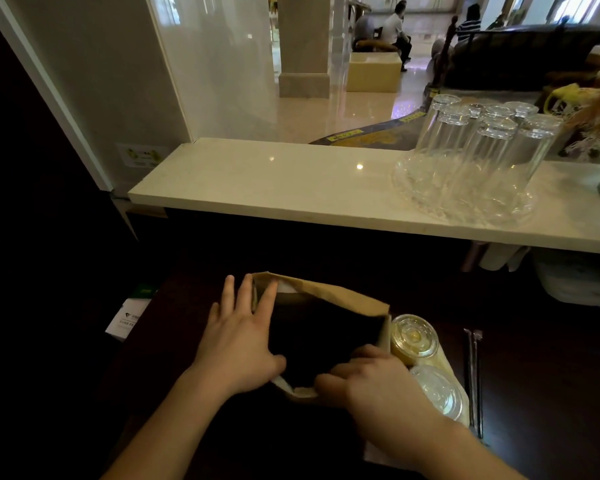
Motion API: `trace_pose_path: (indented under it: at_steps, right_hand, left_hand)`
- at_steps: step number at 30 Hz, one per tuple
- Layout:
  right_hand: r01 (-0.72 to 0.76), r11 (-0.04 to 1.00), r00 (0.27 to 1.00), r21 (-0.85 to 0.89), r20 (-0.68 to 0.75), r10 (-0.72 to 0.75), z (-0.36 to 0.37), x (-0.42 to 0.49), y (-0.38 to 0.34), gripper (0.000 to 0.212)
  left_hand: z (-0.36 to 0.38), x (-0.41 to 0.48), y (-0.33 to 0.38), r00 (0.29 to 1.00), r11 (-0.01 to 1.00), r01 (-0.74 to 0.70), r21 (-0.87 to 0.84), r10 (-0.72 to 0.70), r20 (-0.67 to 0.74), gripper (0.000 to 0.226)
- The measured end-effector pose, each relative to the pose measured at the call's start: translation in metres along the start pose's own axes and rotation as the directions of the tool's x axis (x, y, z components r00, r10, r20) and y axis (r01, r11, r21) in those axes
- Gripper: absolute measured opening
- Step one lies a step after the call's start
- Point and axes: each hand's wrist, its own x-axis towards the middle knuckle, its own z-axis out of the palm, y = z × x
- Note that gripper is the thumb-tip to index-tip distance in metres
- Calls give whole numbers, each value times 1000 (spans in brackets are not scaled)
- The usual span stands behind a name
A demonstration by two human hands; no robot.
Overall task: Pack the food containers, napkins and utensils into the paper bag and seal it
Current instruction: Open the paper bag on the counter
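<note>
A brown paper bag (354,299) stands on the dark table with its mouth open; the inside is too dark to read. My left hand (238,341) lies flat against the bag's left rim, one finger hooked over the edge. My right hand (364,379) pinches the near rim of the bag. Right of the bag stand two round clear-lidded containers, one with yellow contents (414,337) and a clearer one (439,391), on a pale napkin (456,372). Wrapped utensils (474,375) lie further right.
A white marble counter (274,188) runs above the table, holding a glass tray (426,202) with several upturned glasses (492,143). White cards (127,317) lie at the table's left edge. A white bundle (575,282) sits under the counter at right. People sit far behind.
</note>
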Motion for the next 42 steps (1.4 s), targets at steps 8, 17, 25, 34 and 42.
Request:
trace_pose_path:
  at_steps: [8,17,25,34,42]
  right_hand:
    - [-34,999,859,6,-512,32,25,4,23,17]
    - [-135,991,937,-18,-328,122,32,19,41,25]
    - [-100,990,912,104,-388,133,21,0,24,32]
    - [-752,605,576,261,-186,796,58,-62,34,62]
    - [-856,468,495,219,92,864,88,-72,49,89]
  left_hand:
    - [-12,7,7,990,991,37,-132,-54,-128,112]
    - [6,26,-5,990,980,66,-186,-88,-113,113]
    - [10,31,-11,991,977,-9,-212,-20,-132,116]
    - [16,36,-13,986,981,-46,-188,15,-164,115]
    - [20,34,-14,983,996,-66,-61,54,-177,119]
